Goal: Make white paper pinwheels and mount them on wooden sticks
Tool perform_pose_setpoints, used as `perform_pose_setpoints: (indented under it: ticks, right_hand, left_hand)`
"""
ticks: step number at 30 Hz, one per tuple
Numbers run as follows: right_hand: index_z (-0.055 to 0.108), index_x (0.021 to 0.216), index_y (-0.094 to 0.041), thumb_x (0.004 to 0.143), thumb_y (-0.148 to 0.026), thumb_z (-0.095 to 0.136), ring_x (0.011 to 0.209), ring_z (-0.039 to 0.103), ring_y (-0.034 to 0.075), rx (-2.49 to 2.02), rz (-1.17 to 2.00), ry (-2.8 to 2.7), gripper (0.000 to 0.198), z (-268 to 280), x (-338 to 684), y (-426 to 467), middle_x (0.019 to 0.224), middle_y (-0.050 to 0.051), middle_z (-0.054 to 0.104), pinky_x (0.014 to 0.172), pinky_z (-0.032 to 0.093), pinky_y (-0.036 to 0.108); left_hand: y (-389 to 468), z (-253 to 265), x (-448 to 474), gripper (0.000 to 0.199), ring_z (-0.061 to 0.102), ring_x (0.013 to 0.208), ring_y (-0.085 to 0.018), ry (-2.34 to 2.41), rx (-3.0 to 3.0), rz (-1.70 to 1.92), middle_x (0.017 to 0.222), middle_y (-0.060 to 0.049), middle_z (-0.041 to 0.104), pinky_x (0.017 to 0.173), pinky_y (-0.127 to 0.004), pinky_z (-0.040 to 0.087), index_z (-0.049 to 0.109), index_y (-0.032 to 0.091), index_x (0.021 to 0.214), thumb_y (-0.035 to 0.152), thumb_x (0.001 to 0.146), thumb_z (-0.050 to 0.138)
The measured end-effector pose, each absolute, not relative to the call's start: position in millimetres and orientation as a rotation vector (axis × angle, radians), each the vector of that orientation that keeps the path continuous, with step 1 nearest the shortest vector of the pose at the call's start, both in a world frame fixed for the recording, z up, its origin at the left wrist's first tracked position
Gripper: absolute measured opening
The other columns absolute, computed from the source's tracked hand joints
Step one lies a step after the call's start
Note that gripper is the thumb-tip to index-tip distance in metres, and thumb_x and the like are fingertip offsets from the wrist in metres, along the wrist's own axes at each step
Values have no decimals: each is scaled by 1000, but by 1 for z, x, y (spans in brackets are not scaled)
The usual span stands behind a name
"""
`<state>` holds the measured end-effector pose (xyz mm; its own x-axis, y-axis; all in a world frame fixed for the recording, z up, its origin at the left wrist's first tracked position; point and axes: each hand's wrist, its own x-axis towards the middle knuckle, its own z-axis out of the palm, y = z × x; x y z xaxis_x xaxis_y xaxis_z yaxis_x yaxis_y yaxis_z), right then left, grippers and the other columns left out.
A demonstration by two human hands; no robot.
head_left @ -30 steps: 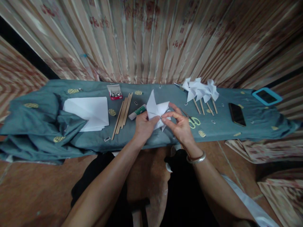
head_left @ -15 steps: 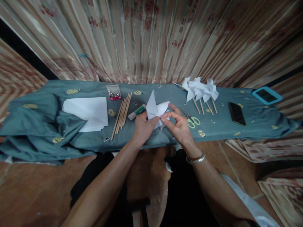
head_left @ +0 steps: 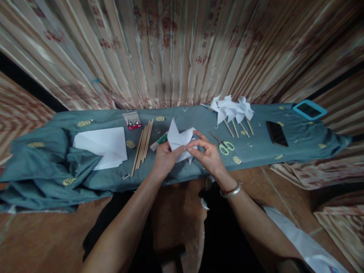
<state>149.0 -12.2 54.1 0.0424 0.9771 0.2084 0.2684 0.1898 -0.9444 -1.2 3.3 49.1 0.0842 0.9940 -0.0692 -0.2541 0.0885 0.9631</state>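
Observation:
A white paper pinwheel (head_left: 178,138), its corners curled toward the centre, is held over the table's front half. My left hand (head_left: 166,156) grips its lower left part, the thumb pressed near the centre. The thumb and index finger of my right hand (head_left: 209,153) pinch at the centre from the other side; whether a pin is between them is too small to tell. Behind my left hand lies a glue stick (head_left: 158,142). Green-handled scissors (head_left: 224,147) rest to the right of my right hand.
On the teal cloth (head_left: 182,112) lie a stack of white paper (head_left: 102,144), several wooden sticks (head_left: 143,146) and an open red box of metal pins (head_left: 132,122). Several finished pinwheels on sticks (head_left: 231,110) lie at back right, with a black phone (head_left: 276,133) and a blue-framed device (head_left: 309,110) beyond.
The camera view has shifted, so the table appears slightly tilted and moved left. Both hands still hold the pinwheel, with the fingertips closed together at its centre.

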Motion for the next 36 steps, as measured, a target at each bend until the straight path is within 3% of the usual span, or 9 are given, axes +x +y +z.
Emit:
perform_pose_setpoints:
  ticks: [7, 14, 17, 20, 23, 28, 36]
  right_hand:
    - [72, 76, -23, 72, -40, 71, 134, 42, 26, -1302, 817, -1448, 18, 56, 148, -13, 137, 6, 55, 114, 24, 43]
    - [71, 77, -23, 74, -37, 71, 134, 43, 25, -1335, 718, -1479, 14, 59, 146, -16, 137, 6, 54, 113, 27, 43]
    - [70, 87, -23, 72, -41, 72, 131, 46, 25, -1328, 681, -1463, 23, 62, 148, -16, 139, 8, 52, 111, 31, 43]
    - [66, 106, -22, 69, -46, 74, 128, 48, 26, -1350, 673, -1333, 45, 64, 156, -11, 138, 11, 54, 106, 38, 44]
    - [67, 108, -19, 66, -52, 75, 111, 60, 25, -1391, 932, -1164, 54, 64, 165, -6, 119, 11, 67, 95, 46, 40]
    - [74, 82, -19, 64, -54, 77, 69, 65, 17, -1256, 1561, -1028, 39, 59, 169, -2, 78, 3, 74, 69, 52, 30]
    - [74, 75, -19, 56, -39, 85, 58, 61, 12, -1179, 1673, -936, 30, 58, 163, -2, 68, -1, 72, 59, 49, 25]
  left_hand:
    - [2, 50, 0, 29, 65, 73, -19, 1021, 986, 1236, 83, -5, 75, 72, -32, 51, 74, 15, 81, 31, 58, 80]
    - [2, 51, 4, 26, 63, 64, -15, 1019, 863, 1259, 75, -3, 74, 66, -29, 49, 74, 14, 76, 28, 55, 81]
    - [2, 54, 5, 28, 63, 65, -15, 987, 744, 1272, 75, -3, 73, 68, -28, 49, 73, 14, 75, 27, 53, 83]
    - [3, 57, 4, 32, 64, 65, -14, 950, 622, 1272, 74, -3, 73, 69, -28, 49, 71, 14, 75, 26, 48, 85]
    - [3, 58, 3, 35, 64, 65, -13, 916, 554, 1260, 73, -2, 73, 68, -26, 49, 71, 13, 75, 24, 46, 87]
    - [-3, 60, 5, 37, 66, 68, -17, 911, 546, 1171, 76, -4, 74, 71, -30, 50, 70, 13, 77, 26, 47, 87]
    - [-7, 57, 12, 37, 66, 68, -17, 932, 557, 1174, 73, -4, 74, 76, -31, 51, 71, 14, 75, 28, 44, 88]
